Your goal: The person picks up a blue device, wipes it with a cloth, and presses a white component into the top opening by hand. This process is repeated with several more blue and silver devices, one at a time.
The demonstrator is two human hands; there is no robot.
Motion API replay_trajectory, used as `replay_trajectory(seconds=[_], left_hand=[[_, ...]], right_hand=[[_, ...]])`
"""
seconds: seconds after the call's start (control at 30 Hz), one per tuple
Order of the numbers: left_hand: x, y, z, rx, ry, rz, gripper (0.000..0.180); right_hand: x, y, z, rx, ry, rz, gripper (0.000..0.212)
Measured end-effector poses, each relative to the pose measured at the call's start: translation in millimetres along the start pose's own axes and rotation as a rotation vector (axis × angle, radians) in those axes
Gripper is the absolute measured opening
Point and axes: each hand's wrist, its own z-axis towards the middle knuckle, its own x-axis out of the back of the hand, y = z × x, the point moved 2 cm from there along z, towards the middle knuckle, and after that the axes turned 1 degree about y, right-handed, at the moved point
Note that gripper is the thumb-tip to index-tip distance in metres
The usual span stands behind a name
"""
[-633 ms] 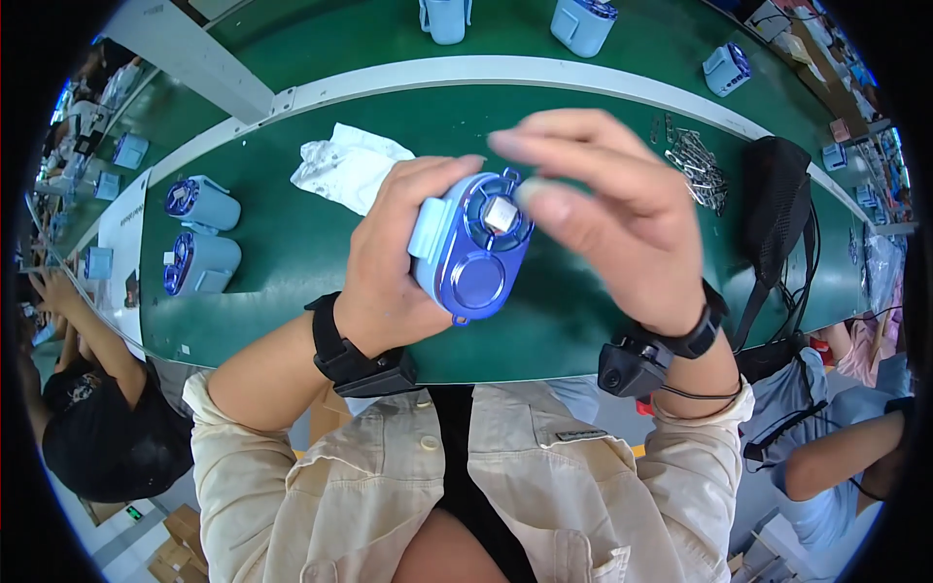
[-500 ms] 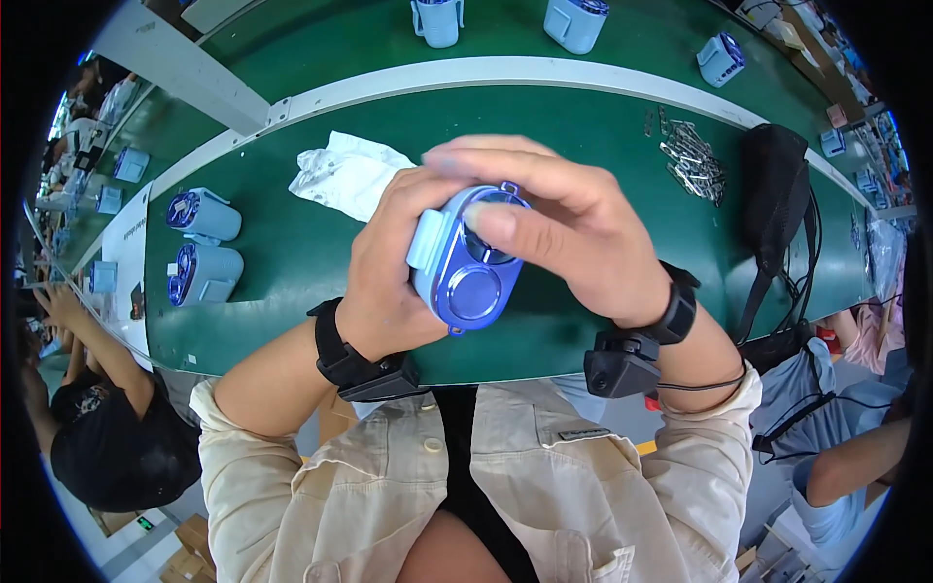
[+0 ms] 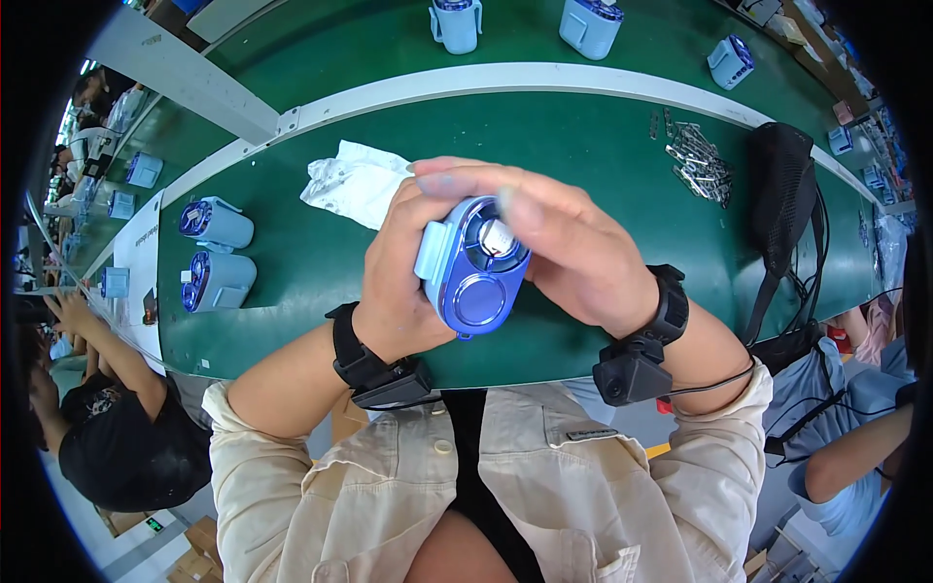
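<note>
My left hand (image 3: 394,282) is wrapped round a blue handheld device (image 3: 478,301). Its glossy darker blue face is turned up, with a plain disc near me and a round opening beyond it. Inside that opening a small white piece (image 3: 499,239) shows. A light blue clip (image 3: 431,251) juts from its left side. My right hand (image 3: 583,243) cups the device's far right side, fingers bent over the far end and meeting my left fingers. The right thumb is raised beside the opening, blurred at its tip. The device's underside is hidden.
Two similar devices (image 3: 220,282) lie at the left, near a crumpled white sheet (image 3: 355,183). At the right are a pile of small metal clips (image 3: 702,165) and a black mesh pouch (image 3: 777,185). A white rail (image 3: 544,78) crosses the green table (image 3: 544,126). Co-workers sit on both sides.
My right thumb has lifted off the round opening, uncovering the white piece inside. The left hand keeps its hold. The whole view has shifted slightly.
</note>
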Motion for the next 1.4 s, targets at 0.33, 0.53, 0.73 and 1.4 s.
replay_trajectory(seconds=[0.33,0.53,0.73,1.4], left_hand=[[-0.7,0.7,3.6,0.028,-0.001,0.010,0.062],[2.8,-7.1,9.9,0.009,0.056,0.026,0.071],[20.8,-5.4,22.6,0.057,0.273,0.263,0.092],[54.9,-4.9,39.1,0.137,0.575,0.378,0.106]], right_hand=[[1.6,3.5,1.2,0.122,-0.032,-0.231,0.045],[-7.4,-4.3,14.7,-0.044,-0.010,0.070,0.045],[-10.4,-15.7,76.5,-0.067,0.035,-0.241,0.044],[-26.4,-24.4,135.4,0.048,-0.067,-0.604,0.038]])
